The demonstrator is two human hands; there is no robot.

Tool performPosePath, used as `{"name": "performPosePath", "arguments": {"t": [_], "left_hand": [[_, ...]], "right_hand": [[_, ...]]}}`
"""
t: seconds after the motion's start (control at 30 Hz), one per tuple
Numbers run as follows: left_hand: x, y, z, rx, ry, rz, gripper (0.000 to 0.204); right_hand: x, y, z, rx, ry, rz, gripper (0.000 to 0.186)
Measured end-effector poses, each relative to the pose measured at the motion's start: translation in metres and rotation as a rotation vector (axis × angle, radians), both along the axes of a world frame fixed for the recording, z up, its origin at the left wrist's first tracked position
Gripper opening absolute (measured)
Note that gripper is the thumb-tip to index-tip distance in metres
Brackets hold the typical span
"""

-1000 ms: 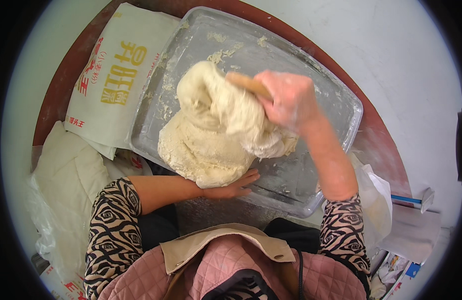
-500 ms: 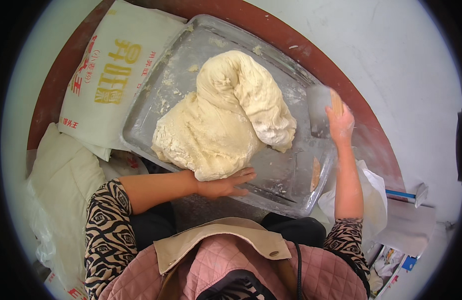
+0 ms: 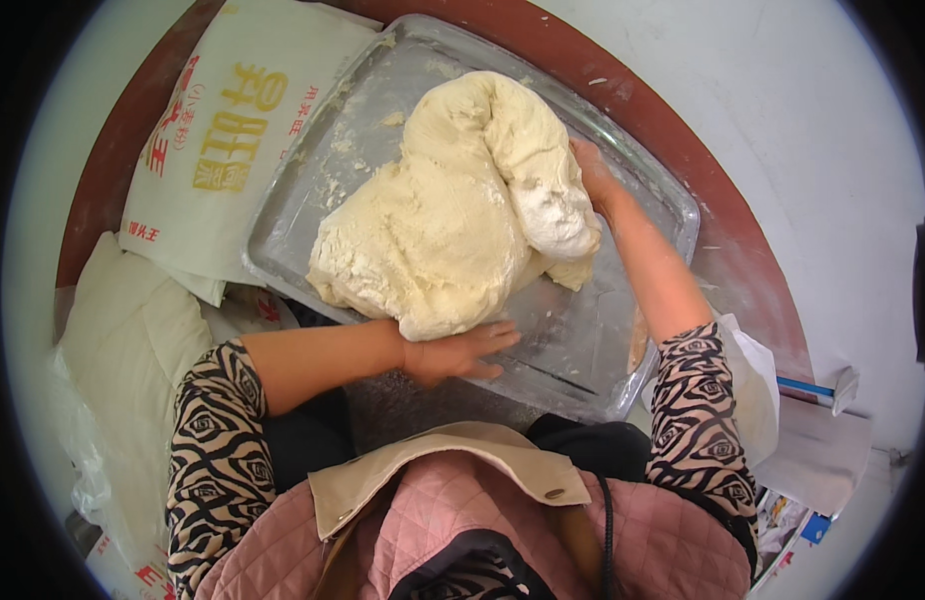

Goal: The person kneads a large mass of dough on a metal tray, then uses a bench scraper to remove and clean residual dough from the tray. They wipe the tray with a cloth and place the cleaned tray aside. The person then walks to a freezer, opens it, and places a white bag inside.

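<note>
A large, lumpy mass of pale dough (image 3: 433,230), folded over at the top right, lies in a clear rectangular tray (image 3: 683,205). My left hand (image 3: 461,353) is at the tray's near rim against the dough's near edge, fingers stretched out and slightly apart. Against the dough's right side, my right hand (image 3: 591,170) is bent inward, its fingers partly hidden behind the dough. The wooden-handled dough scraper seen in that hand earlier is out of sight now, and nowhere does it show lying loose. White flour dusts the dough's right lobe.
Dried dough bits stick to the tray's left side. A wooden strip (image 3: 638,340) shows at its right end, partly behind my forearm. A printed white flour sack (image 3: 213,130) lies left of the tray, with cream fabric (image 3: 133,330) below. The tray overlaps a red-brown border (image 3: 633,90).
My right hand, holding the scraper, has swung left and inward from the tray's right edge to the dough's side. The left hand stays by the near rim. The whole view has shifted slightly.
</note>
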State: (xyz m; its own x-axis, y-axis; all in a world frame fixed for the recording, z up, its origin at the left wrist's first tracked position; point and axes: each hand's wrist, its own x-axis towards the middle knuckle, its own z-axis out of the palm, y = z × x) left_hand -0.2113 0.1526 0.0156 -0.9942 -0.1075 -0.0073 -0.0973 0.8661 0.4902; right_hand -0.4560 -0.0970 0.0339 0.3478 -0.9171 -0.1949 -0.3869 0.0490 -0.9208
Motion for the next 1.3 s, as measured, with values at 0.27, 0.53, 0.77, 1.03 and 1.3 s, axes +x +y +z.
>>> {"name": "performPosePath", "arguments": {"t": [0.27,0.53,0.77,1.03,1.3], "left_hand": [[0.001,-0.004,-0.016,0.149,0.023,-0.006,0.09],[0.007,-0.003,-0.012,-0.17,-0.055,0.03,0.073],[0.006,-0.004,-0.005,-0.15,-0.068,0.012,0.076],[0.002,-0.003,-0.006,-0.118,-0.032,0.016,0.077],[0.005,-0.011,-0.004,-0.055,-0.09,0.031,0.074]], "right_hand": [[0.039,0.087,0.081,-0.695,0.606,0.202,0.027],[-0.041,0.105,0.107,-0.522,0.702,-0.182,0.035],[-0.101,0.146,0.014,0.095,0.311,-0.365,0.04],[-0.017,0.179,-0.009,0.404,-0.373,-0.612,0.041],[0.035,0.154,0.007,0.263,-0.509,-0.612,0.036]]}}
